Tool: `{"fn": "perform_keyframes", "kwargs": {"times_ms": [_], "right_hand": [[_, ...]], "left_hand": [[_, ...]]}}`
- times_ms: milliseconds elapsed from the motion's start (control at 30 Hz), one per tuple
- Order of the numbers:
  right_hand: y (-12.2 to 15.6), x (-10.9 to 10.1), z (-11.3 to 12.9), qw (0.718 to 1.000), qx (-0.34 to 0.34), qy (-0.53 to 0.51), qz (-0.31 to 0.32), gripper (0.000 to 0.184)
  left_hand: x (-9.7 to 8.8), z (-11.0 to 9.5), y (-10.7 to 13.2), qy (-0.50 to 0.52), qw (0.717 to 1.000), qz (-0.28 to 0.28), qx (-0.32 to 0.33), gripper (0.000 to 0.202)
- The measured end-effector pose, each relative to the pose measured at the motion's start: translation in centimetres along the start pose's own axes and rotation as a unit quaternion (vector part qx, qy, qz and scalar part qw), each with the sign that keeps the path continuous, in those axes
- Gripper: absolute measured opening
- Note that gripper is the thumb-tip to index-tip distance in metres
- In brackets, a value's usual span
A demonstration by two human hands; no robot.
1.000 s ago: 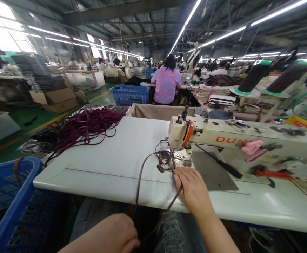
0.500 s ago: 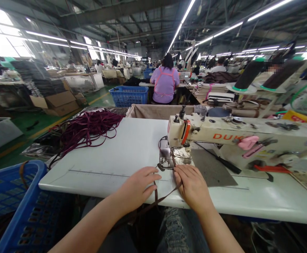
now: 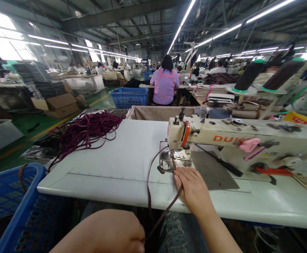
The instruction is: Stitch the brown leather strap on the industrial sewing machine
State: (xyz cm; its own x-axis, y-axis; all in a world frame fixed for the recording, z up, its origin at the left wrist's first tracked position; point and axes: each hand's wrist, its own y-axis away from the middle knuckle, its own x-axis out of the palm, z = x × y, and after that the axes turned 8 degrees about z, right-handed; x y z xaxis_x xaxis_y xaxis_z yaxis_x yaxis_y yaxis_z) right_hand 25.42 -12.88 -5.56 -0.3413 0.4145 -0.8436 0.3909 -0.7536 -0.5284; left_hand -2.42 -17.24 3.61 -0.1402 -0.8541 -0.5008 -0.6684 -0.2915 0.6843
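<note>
A narrow brown strap (image 3: 167, 211) runs from under the needle area of the sewing machine (image 3: 179, 135) to my right hand (image 3: 192, 184). My right hand lies at the front of the needle plate, fingers together on the strap and pressing it to the table. From there the strap hangs over the front edge towards my left hand (image 3: 121, 230). My left hand is low, above my lap, curled closed at the strap; its fingertips are mostly hidden. Another length of strap loops left of the needle plate and drops over the edge.
A heap of dark purple straps (image 3: 90, 130) lies on the white table (image 3: 121, 151) at the left. A blue basket (image 3: 34, 182) stands at left. Behind the table are a fabric-lined bin (image 3: 153, 113) and a seated person (image 3: 164, 86). A black-handled tool (image 3: 229, 167) lies under the machine arm.
My left hand has left the table beside the needle plate and dropped towards my lap. The strap now forms a wider loop on the left. My right hand has hardly moved.
</note>
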Motion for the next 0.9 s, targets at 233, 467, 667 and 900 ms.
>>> {"fn": "perform_keyframes", "kwargs": {"times_ms": [233,467,667,900], "right_hand": [[0.0,-0.1,-0.1,1.000,-0.003,0.005,0.009,0.031],[0.1,0.0,-0.2,1.000,0.000,0.009,0.023,0.032],[-0.1,-0.1,-0.1,1.000,-0.004,0.009,0.022,0.031],[-0.2,0.0,-0.4,0.999,-0.027,0.016,0.016,0.032]], "left_hand": [[-2.6,1.5,-2.9,0.089,0.943,-0.322,-0.009,0.020],[-3.7,6.9,-6.8,0.146,0.878,-0.455,0.001,0.035],[-5.7,7.2,-9.2,0.211,0.876,-0.434,-0.007,0.050],[-8.5,5.9,-11.4,0.145,0.882,-0.445,-0.062,0.057]]}}
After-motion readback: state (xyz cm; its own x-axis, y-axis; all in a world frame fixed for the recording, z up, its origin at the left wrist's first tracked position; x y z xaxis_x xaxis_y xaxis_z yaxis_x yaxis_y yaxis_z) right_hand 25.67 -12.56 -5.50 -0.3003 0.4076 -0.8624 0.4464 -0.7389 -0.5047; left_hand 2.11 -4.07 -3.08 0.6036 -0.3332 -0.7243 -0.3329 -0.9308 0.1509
